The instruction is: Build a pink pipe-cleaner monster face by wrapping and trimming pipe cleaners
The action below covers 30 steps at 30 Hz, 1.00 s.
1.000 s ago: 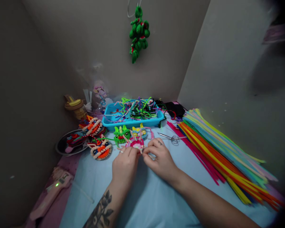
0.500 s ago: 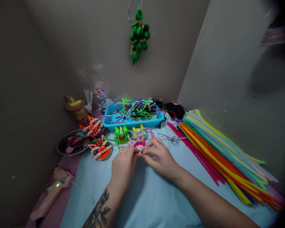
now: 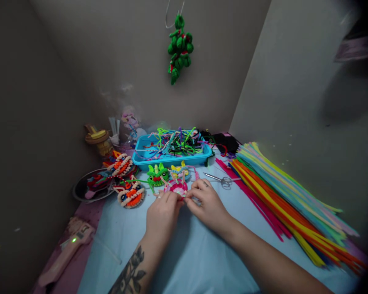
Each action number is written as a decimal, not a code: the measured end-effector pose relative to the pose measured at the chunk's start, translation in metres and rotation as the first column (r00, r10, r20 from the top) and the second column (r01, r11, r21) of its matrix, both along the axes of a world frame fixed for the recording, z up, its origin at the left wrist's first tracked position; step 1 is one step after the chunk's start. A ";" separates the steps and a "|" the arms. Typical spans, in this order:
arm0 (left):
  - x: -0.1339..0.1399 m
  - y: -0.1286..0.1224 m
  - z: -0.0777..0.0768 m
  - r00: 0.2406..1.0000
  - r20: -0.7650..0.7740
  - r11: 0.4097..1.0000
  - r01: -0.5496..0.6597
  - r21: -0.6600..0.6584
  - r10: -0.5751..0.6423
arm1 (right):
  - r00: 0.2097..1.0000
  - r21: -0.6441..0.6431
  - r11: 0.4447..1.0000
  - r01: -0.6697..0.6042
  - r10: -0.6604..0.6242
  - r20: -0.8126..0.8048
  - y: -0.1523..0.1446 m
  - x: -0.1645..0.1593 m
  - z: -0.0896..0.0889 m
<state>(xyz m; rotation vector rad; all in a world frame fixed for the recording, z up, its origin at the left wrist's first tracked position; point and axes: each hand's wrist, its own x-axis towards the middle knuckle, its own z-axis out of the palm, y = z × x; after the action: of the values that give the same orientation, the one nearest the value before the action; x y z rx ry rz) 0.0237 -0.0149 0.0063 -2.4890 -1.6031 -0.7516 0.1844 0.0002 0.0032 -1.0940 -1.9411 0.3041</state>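
— Where's the pink piece right now?

— On the blue cloth (image 3: 184,261), just in front of the green figure (image 3: 157,173) and the yellow one (image 3: 180,170). I've got both hands on its near edge. My left hand (image 3: 162,214) is pinched on the pink piece (image 3: 178,188) from the left side, and my right hand (image 3: 209,206) is pinched on it too, fingertips meeting the left ones at the rim. What exactly sits between the fingertips is too small to make out; it looks like a thin stem end.

— How would you do this bit well?

— I'd judge it wants small, tight twists close to the rim, with the left hand only steadying so the coil doesn't lift or skew. I'd keep my wrists low on the cloth and clear of the orange figure (image 3: 130,195). The scissors (image 3: 221,178) lie just beyond my right hand, the stem bundle (image 3: 291,204) farther right.
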 end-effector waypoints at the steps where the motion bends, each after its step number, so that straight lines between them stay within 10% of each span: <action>1: 0.000 0.000 0.000 1.000 0.002 1.000 -0.004 -0.010 0.004 | 1.000 0.017 1.000 0.009 -0.009 0.013 0.000 0.000 0.000; 30: -0.008 0.003 0.004 0.982 0.023 0.967 0.182 0.181 -0.189 | 0.982 0.247 0.966 -0.079 0.032 0.188 -0.006 0.005 0.003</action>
<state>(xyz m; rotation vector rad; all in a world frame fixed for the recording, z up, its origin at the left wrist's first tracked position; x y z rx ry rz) 0.0161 -0.0118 0.0098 -2.5311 -1.2623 -0.9288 0.1892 -0.0056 0.0066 -0.9266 -2.1075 -0.0173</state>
